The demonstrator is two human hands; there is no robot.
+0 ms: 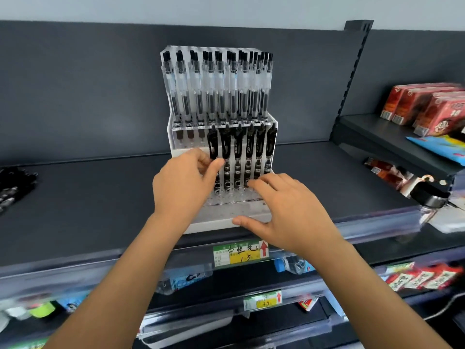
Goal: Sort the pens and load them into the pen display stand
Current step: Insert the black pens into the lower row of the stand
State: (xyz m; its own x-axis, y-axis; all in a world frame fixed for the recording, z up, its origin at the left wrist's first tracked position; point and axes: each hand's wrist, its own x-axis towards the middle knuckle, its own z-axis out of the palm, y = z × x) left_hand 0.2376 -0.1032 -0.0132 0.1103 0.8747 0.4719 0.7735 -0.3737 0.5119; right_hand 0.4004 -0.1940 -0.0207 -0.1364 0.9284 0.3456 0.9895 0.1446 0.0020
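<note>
Left hand (186, 190) pinches a black pen (213, 144), apparently mid-barrel; likely light, stiff. Right hand (284, 210) rests flat on the stand (214, 222).

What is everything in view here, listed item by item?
shelf: one, dark grey, across the middle
pen display stand: one, clear and white, centre of shelf
clear pens: many, uncountable, black-capped, stand's back tiers
black pens: six, black, stand's middle tier
dark pile: one, blurred, likely pens, shelf's left edge
cartons: several, red, upper right
price tag: one, yellow-green, rail below stand
packets: several, red, lower right
left hand: one, pinches leftmost black pen
right hand: one, fingers flat on stand's front
</note>
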